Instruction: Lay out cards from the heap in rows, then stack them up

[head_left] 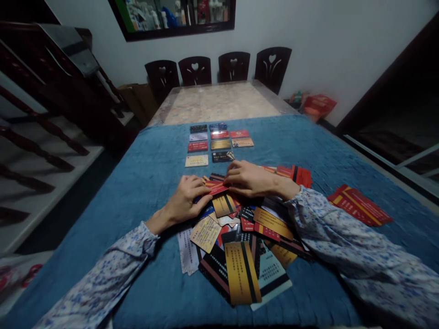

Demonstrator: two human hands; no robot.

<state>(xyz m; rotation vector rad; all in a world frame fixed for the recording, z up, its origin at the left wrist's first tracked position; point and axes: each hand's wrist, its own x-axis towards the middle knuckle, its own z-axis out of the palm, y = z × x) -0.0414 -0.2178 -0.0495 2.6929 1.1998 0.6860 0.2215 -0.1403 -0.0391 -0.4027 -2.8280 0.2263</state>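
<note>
A loose heap of several plastic cards [240,242], gold, red, black and white, lies on a blue cloth [151,173] in front of me. My left hand [187,198] and my right hand [252,179] meet over the far edge of the heap. Both pinch a red card [218,188] between their fingertips, the left at its near-left end, the right at its far-right end. Beyond the hands, several cards [219,144] are laid face up in neat rows on the cloth.
A stack of red cards [358,204] lies at the right, another red bunch [298,175] behind my right wrist. The bare marble table top [219,103] extends past the cloth to several dark chairs [233,66] by the wall. A dark staircase [44,114] rises at the left.
</note>
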